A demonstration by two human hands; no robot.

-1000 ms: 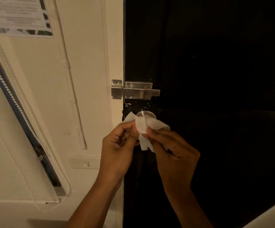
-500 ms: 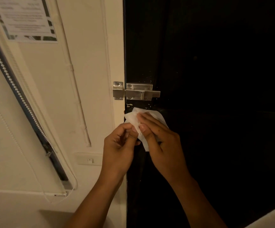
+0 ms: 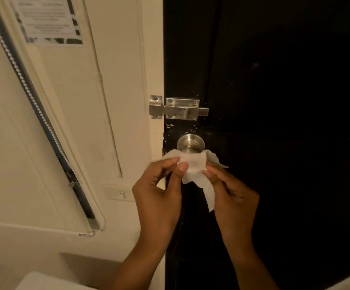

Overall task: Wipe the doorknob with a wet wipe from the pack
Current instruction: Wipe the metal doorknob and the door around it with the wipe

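Note:
A round silver doorknob sits on the black door, near its left edge. Just below it a white wet wipe is stretched between both hands, its top edge overlapping the knob's lower rim. My left hand pinches the wipe's left side with thumb and fingers. My right hand pinches its right side, and a loose corner hangs down between the hands. No wipe pack is in view.
A silver slide bolt is mounted above the knob, reaching to the cream door frame. On the wall to the left are a light switch, a tilted window blind and a printed notice.
The hands and wipe have dropped off the knob. Half a second ago my right hand pressed the wipe over it; now the knob is uncovered and the wipe is spread between both hands.

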